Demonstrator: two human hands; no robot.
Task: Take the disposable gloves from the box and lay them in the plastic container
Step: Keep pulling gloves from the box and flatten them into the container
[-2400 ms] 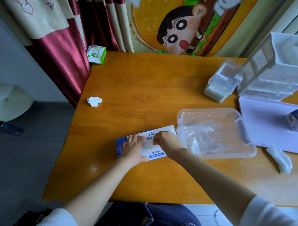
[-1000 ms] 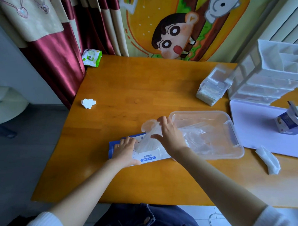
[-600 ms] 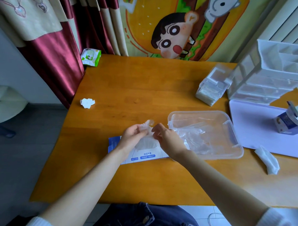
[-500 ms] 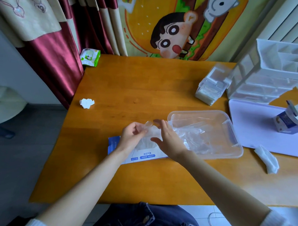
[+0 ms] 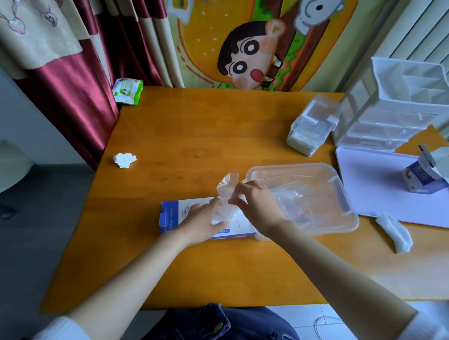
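wooden table (image 5: 219, 134) | left hand (image 5: 203, 225) back flat on box (image 5: 172, 213), fingers (image 5: 210, 207) released | right hand (image 5: 258, 204) pinches glove (image 5: 226, 187)

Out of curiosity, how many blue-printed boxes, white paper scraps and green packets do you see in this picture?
Blue-printed boxes: 2, glove box and small carton.
White paper scraps: 2, crumpled ball and folded tissue.
Green packets: 1, wipes pack at the far corner.
Total: 5.

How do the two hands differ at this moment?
The left hand lies flat on the glove box, fingers straight; the right hand pinches a clear disposable glove, fingers curled. The right is nearer the plastic container than the left. Both are bare.
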